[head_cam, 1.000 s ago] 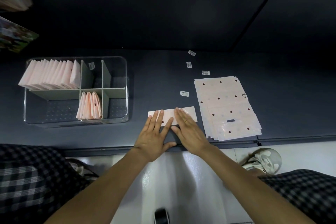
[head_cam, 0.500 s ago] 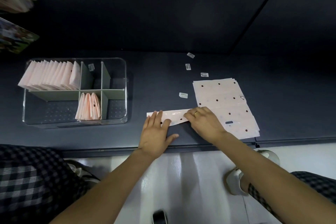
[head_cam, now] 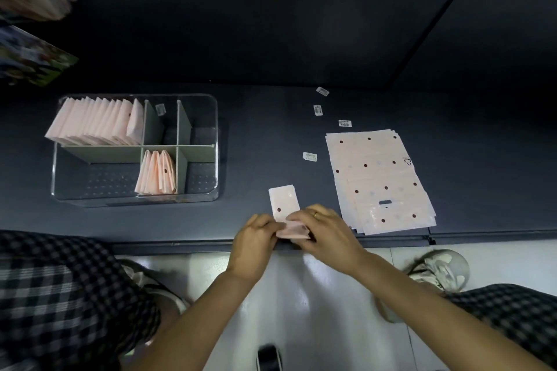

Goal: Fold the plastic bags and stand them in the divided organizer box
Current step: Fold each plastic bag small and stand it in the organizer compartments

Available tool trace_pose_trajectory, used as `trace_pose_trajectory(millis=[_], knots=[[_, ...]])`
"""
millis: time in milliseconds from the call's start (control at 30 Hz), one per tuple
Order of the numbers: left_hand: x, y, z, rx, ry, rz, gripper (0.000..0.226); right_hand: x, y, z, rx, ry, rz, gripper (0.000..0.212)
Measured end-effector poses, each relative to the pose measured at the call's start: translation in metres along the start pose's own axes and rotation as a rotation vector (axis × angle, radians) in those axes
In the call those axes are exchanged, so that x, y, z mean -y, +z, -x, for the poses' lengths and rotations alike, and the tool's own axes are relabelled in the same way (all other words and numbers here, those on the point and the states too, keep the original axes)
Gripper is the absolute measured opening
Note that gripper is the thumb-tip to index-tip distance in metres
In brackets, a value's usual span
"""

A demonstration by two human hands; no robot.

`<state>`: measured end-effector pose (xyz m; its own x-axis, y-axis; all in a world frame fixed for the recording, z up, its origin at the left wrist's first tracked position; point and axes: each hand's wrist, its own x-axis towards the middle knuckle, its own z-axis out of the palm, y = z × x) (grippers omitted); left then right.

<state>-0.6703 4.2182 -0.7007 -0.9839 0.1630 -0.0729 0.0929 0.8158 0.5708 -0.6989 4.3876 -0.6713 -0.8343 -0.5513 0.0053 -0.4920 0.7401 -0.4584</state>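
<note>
A pink dotted plastic bag, folded into a narrow strip, lies lengthwise near the dark table's front edge. My left hand and my right hand both pinch its near end, which is turned up into a fold. A stack of flat pink dotted bags lies to the right. The clear divided organizer box stands at the left. Its back left compartment holds a row of folded bags, and a front middle compartment holds a few more folded bags.
Several small white labels lie scattered on the dark table behind the strip. Colourful packages hang at the far left. Below the table edge are a pale floor, my checked-trousered legs and a shoe.
The strip, which lay sideways under my flat hands, has been turned to point away from me. Both hands have moved to its near end and now pinch a fold there.
</note>
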Motion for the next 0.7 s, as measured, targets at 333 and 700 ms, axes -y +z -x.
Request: trace_pose_trajectory(millis=[333, 700], knots=[[0.007, 0.0, -0.015, -0.075, -0.327, 0.137, 0.019, -0.012, 0.007, -0.035, 0.06, 0.684, -0.42, 0.014], [-0.006, 0.008, 0.011, -0.038, 0.19, -0.24, 0.055, -0.016, 0.01, -0.049, 0.12, 0.78, -0.341, 0.017]])
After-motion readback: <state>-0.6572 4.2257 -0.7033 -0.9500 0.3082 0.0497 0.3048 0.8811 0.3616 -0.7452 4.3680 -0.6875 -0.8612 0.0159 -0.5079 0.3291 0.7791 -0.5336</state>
